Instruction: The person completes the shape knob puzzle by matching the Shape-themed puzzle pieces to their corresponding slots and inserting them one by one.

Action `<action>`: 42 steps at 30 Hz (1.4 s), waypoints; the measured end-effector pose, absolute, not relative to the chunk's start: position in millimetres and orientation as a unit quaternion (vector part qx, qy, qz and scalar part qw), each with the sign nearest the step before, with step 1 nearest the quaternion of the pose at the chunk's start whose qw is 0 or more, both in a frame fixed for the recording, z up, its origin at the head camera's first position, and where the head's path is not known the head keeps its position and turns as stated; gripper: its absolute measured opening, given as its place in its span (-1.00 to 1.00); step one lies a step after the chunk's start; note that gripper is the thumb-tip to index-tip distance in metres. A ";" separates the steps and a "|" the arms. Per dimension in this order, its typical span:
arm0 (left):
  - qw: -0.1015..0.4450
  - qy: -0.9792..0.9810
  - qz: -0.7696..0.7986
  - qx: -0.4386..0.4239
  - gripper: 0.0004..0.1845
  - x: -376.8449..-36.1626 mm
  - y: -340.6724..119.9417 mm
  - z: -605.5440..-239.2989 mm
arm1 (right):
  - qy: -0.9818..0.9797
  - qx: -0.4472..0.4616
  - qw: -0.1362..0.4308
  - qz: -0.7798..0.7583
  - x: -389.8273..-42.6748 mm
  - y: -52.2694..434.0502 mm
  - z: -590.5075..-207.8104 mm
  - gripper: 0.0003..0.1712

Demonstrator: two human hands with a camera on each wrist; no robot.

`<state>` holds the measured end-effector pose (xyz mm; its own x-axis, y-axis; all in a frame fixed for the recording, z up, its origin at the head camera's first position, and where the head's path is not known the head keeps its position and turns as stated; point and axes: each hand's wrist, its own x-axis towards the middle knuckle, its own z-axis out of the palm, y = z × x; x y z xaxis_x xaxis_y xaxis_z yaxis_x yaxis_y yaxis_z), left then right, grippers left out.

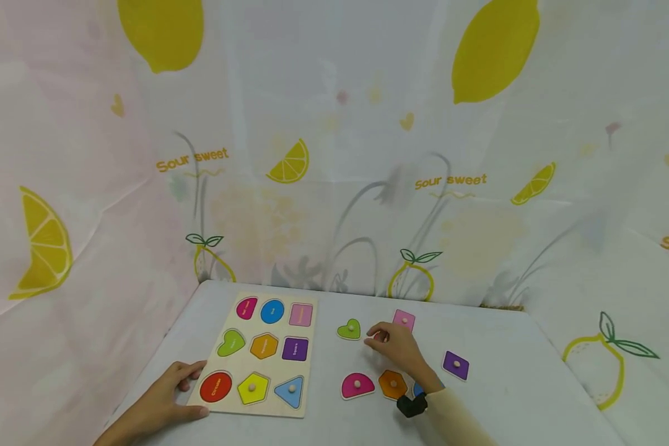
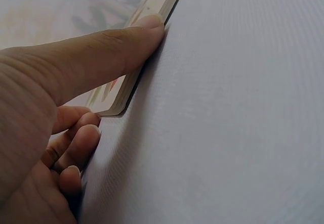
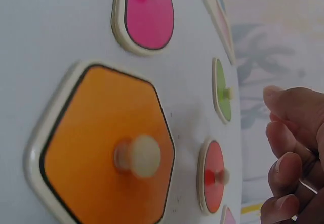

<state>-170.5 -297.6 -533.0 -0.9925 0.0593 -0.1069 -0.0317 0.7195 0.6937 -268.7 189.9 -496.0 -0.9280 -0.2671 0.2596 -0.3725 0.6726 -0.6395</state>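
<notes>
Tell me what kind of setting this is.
Probably a tabletop set up for recording, not a lived-in room: a grey-covered table, a lemon-print curtain hung on three sides, and a wooden shape puzzle board with loose pegged pieces.

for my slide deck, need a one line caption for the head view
Left hand steadies the puzzle board while the right hand reaches among loose pieces.

place: curtained tabletop booth, maybe a recording corner | evidence: lemon-print curtain [image 1: 334, 142] on all sides | grey table [image 1: 535, 384] | child's shape puzzle board [image 1: 306, 371]
</notes>
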 end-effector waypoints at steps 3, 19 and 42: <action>0.058 0.925 0.375 0.004 0.16 -168.1 -298.4 -533.6 | -0.916 0.157 0.074 0.362 -270.4 203.0 -495.0 -0.86; 0.063 0.927 0.369 0.001 0.13 -169.5 -295.7 -532.8 | -0.930 0.106 0.044 0.348 -273.3 220.0 -505.8 -0.87; 0.058 0.925 0.375 0.014 0.09 -170.0 -297.4 -531.4 | -0.933 0.078 0.061 0.346 -277.0 223.0 -517.2 -0.88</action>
<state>-170.0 -297.4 -531.4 -0.9929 0.0688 -0.0972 -0.0182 0.7187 0.6950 -277.0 223.0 -517.2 -0.9804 -0.1024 0.1683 -0.1874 0.7483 -0.6363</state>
